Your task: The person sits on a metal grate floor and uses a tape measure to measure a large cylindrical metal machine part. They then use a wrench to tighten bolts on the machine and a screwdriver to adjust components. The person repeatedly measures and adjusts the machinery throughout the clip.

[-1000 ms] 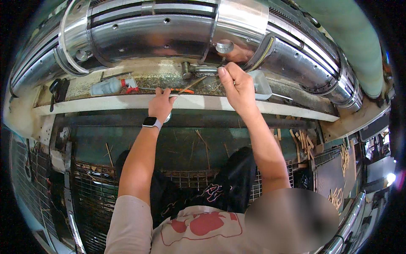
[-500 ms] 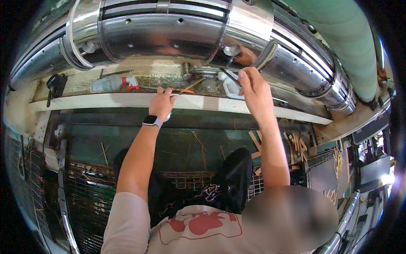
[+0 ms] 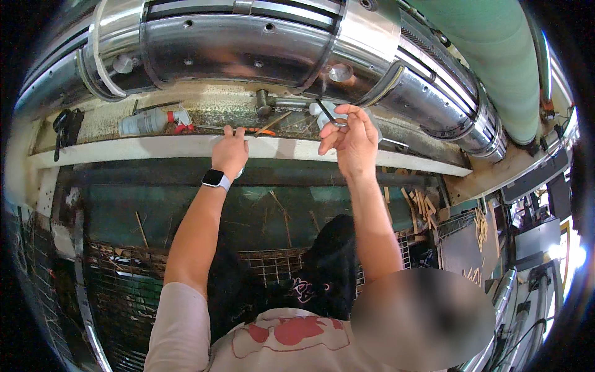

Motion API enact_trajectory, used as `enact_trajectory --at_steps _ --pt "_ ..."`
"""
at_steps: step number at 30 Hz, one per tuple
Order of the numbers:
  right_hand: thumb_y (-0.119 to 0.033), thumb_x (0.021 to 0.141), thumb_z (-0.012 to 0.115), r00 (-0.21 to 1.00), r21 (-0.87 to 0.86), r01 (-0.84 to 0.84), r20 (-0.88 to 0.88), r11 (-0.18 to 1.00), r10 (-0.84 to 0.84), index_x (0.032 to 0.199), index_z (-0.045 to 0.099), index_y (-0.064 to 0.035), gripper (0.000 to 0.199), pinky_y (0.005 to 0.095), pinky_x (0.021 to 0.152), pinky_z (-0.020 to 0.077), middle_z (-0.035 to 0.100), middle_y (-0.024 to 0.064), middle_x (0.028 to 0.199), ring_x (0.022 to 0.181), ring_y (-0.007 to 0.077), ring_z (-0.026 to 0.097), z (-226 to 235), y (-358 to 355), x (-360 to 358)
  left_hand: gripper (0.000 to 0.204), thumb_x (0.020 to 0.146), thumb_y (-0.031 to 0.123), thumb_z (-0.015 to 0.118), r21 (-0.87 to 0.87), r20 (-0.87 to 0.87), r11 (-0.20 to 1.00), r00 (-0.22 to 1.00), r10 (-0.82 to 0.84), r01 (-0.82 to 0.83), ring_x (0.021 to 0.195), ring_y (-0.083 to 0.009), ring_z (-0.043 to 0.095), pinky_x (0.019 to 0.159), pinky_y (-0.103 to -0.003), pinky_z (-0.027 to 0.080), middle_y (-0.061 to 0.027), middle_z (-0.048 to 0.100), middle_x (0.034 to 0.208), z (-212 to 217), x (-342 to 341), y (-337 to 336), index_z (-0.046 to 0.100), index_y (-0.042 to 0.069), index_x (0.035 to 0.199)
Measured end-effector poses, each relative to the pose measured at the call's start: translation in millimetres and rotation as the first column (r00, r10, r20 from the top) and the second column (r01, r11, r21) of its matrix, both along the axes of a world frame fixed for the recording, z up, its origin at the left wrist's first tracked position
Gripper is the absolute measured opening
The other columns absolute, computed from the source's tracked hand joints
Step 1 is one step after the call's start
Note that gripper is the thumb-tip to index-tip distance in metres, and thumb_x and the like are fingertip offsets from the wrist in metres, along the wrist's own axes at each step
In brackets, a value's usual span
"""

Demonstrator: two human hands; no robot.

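Hex key [image 3: 327, 113] pinched in fingertips of right hand [image 3: 351, 137], raised just below steel roller [image 3: 248, 43]; left hand [image 3: 230, 150] grips edge of white ledge [image 3: 124, 149], fingers curled over it.

Narrow gap between white ledge [image 3: 155, 147] and steel roller [image 3: 235, 43], cluttered by spray bottle [image 3: 145, 121], bolt [image 3: 263, 102].

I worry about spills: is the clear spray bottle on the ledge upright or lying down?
Lying down. The spray bottle rests on its side on the ledge, its red-and-white nozzle pointing toward the left hand.
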State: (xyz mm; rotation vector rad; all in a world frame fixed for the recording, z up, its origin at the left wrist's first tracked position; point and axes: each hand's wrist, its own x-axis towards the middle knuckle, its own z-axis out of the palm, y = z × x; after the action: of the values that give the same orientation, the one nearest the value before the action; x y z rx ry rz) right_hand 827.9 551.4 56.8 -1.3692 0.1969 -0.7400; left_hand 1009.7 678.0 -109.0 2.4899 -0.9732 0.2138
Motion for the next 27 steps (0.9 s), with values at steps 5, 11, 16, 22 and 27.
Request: enact_trajectory --at_steps 5,11,16,22,27 --pt "-0.018 0.096 0.042 0.983 -0.483 -0.146 -0.173 0.864 0.069 0.109 0.043 0.007 0.028 0.0355 0.07 0.0531 0.06 0.0173 0.09 0.078 0.0256 0.064 2.9 -17.5 -18.9 0.034 0.082 0.015 0.055 0.088 -0.053 0.996 0.998 -0.019 0.024 0.076 -0.0339 0.062 0.062 -0.04 0.053 -0.0209 0.043 0.116 16.7 -4.8 3.2 0.047 0.004 0.113" --pt "-0.029 0.08 0.063 0.908 -0.974 -0.005 0.091 -0.228 -0.41 0.08 0.055 -0.008 0.022 0.0362 0.051 0.0482 0.057 0.0083 0.077 0.063 0.0272 0.06 34.6 -28.0 -24.7 0.034 0.081 0.014 0.055 -0.003 -0.027 0.997 0.997 -0.075 0.075 0.075 -0.0342 0.062 0.063 -0.04 0.053 -0.0213 0.043 0.115 9.4 -1.3 3.5 0.047 0.001 0.111" --pt "-0.024 0.077 0.062 0.893 -0.839 -0.129 0.133 -0.529 -0.429 0.074 0.055 -0.0095 0.017 0.0333 0.057 0.0485 0.052 0.0043 0.075 0.07 0.0212 0.058 62.8 -12.7 -18.3 0.034 0.081 0.015 0.055 -0.047 -0.072 0.995 0.993 -0.089 0.085 0.077 -0.0351 0.061 0.065 -0.041 0.052 -0.0214 0.043 0.115 5.5 2.9 2.9 0.047 0.001 0.11" --pt "-0.019 0.079 0.058 0.937 -0.715 -0.184 0.078 -0.674 -0.34 0.073 0.048 -0.0088 0.015 0.0321 0.059 0.0453 0.051 0.0028 0.065 0.062 0.0188 0.057 67.5 -17.3 -9.3 0.031 0.08 0.015 0.054 -0.126 -0.061 0.985 0.99 -0.124 0.116 0.077 -0.0379 0.059 0.065 -0.046 0.05 -0.0195 0.045 0.109 2.8 3.6 4.5 0.047 0.002 0.108" --pt "-0.017 0.078 0.062 0.943 -0.781 -0.073 0.149 -0.621 -0.297 0.072 0.045 -0.0075 0.02 0.0319 0.05 0.0425 0.049 0.0044 0.064 0.056 0.0208 0.054 54.5 -21.7 -5.5 0.031 0.08 0.015 0.054 -0.13 -0.056 0.982 0.987 -0.148 0.139 0.077 -0.0379 0.058 0.064 -0.047 0.05 -0.0191 0.045 0.107 -0.1 8.8 7.7 0.046 0.003 0.108"
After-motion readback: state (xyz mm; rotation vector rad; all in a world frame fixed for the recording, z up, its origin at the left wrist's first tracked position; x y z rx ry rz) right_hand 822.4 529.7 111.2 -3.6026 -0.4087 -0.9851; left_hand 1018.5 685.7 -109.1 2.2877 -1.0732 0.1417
